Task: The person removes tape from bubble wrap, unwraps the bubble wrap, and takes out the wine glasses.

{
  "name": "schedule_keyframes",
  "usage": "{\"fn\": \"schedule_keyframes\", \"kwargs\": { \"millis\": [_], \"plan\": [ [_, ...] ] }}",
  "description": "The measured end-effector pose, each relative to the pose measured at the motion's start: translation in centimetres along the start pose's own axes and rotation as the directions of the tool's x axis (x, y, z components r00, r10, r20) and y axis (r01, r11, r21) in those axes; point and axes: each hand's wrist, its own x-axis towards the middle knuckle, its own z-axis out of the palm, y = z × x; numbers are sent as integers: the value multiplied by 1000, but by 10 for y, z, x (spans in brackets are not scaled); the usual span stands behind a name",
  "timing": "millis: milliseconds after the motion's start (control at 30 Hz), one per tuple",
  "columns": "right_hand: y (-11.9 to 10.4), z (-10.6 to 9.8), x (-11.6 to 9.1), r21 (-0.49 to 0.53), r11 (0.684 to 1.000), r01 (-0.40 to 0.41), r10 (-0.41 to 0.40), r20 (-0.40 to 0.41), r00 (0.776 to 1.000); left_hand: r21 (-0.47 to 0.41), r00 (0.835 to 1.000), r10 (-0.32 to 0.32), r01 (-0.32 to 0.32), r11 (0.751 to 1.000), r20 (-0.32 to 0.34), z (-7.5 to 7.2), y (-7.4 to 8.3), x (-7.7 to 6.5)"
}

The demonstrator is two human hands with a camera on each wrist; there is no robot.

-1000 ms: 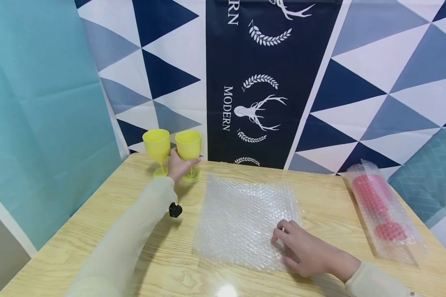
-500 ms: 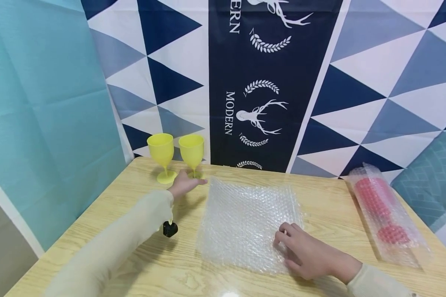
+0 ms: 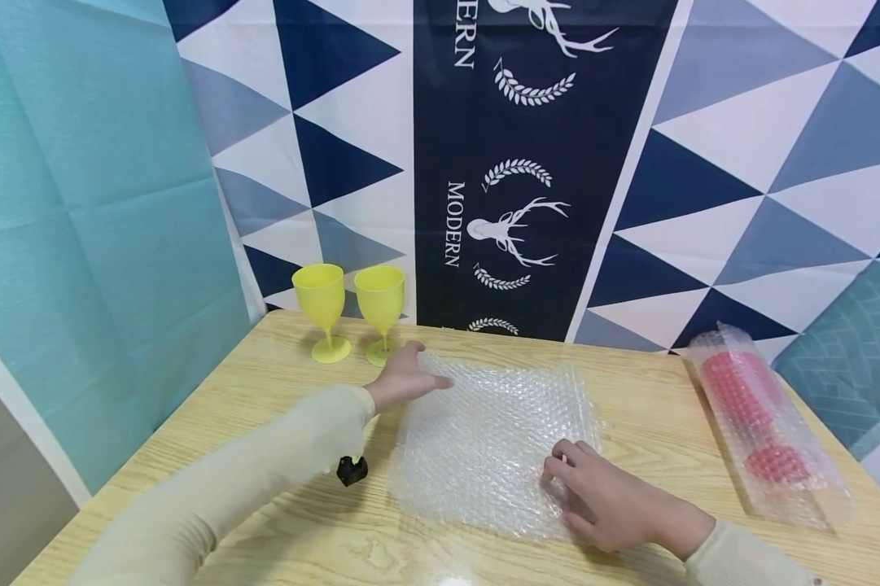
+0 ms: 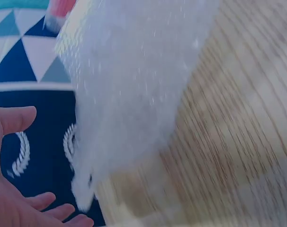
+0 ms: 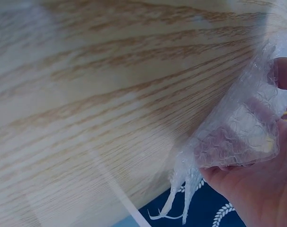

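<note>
A square sheet of clear bubble wrap (image 3: 491,448) lies spread on the wooden table. Over its far left corner is my left hand (image 3: 403,378), fingers extended and thumb spread. In the left wrist view that hand (image 4: 13,189) shows nothing in its grasp, with the sheet (image 4: 129,80) beside it. My right hand (image 3: 611,500), fingers bent, holds the sheet's right edge; the right wrist view shows the wrap (image 5: 243,132) between the thumb and fingers of this hand (image 5: 257,194). Two yellow goblets, a left one (image 3: 320,297) and a right one (image 3: 381,297), stand upright behind my left hand.
At the right side of the table (image 3: 659,423) lies a red goblet (image 3: 740,391) rolled in bubble wrap. A patterned cloth backdrop (image 3: 505,163) rises along the far edge, and a teal cloth (image 3: 102,203) hangs at the left. A black wrist device (image 3: 352,470) hangs below my left sleeve.
My left hand has let go of the right yellow goblet, which stays upright. It has moved right and nearer, to the sheet's far left corner. My right hand has kept its place.
</note>
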Motion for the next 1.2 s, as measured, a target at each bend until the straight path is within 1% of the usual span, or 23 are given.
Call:
{"fn": "schedule_keyframes", "kwargs": {
  "millis": [67, 133, 267, 367, 400, 467, 500, 533, 567, 667, 767, 833, 900, 967, 1000, 1033, 1067, 1100, 1167, 1200],
  "plan": [
    [0, -1, 0, 6, 1000, -8, 8, 10, 1000, 51, 998, 63, -64, 997, 15, 5, 5, -2],
    [1, -1, 0, 19, 1000, -22, 21, 30, 999, 98, 993, 113, -116, 988, 42, 9, 9, -6],
    [1, -3, 0, 40, 999, -36, 35, 49, 998, 191, 981, 165, -182, 965, 101, 15, 15, -15],
    [0, -4, 0, 41, 999, -36, 34, 43, 998, 301, 970, 205, -237, 924, 134, 18, 20, -20],
    [0, -5, 0, 42, 998, -40, 38, 44, 998, 340, 963, 225, -263, 903, 147, 19, 21, -21],
    [-1, -5, 1, 39, 998, -44, 42, 46, 998, 395, 946, 264, -319, 862, 187, 21, 24, -25],
    [-1, -5, 1, 39, 998, -50, 48, 51, 998, 416, 936, 282, -348, 840, 212, 22, 25, -27],
    [-1, -5, 1, 35, 998, -52, 50, 51, 997, 425, 925, 296, -373, 824, 238, 24, 27, -29],
    [-1, -5, 1, 32, 998, -55, 53, 55, 997, 440, 912, 311, -404, 802, 268, 25, 28, -31],
    [-1, -5, 1, 29, 998, -60, 58, 61, 996, 476, 864, 348, -493, 728, 364, 29, 31, -37],
    [0, -4, 1, 35, 997, -66, 64, 69, 996, 519, 810, 374, -580, 628, 451, 34, 32, -39],
    [0, -4, 1, 42, 996, -73, 70, 77, 995, 528, 773, 393, -630, 569, 499, 37, 32, -40],
    [0, -4, 1, 49, 996, -77, 73, 81, 994, 510, 735, 406, -673, 536, 543, 40, 32, -42],
    [0, -3, 2, 49, 996, -74, 70, 78, 995, 489, 694, 427, -716, 499, 580, 42, 32, -45],
    [0, -3, 2, 48, 996, -69, 66, 73, 995, 482, 670, 443, -740, 469, 596, 42, 32, -47],
    [0, -3, 2, 47, 997, -66, 63, 71, 996, 479, 649, 453, -759, 441, 611, 43, 32, -48],
    [0, -3, 2, 45, 997, -62, 59, 67, 996, 483, 632, 462, -775, 409, 622, 44, 32, -50],
    [0, -3, 2, 41, 997, -58, 55, 62, 997, 496, 615, 474, -789, 363, 630, 45, 32, -52],
    [-1, -2, 2, 32, 998, -52, 50, 53, 997, 537, 587, 497, -803, 258, 639, 46, 30, -56],
    [-1, -2, 2, 29, 998, -50, 49, 51, 997, 559, 573, 507, -805, 199, 644, 47, 30, -57]
  ]
}}
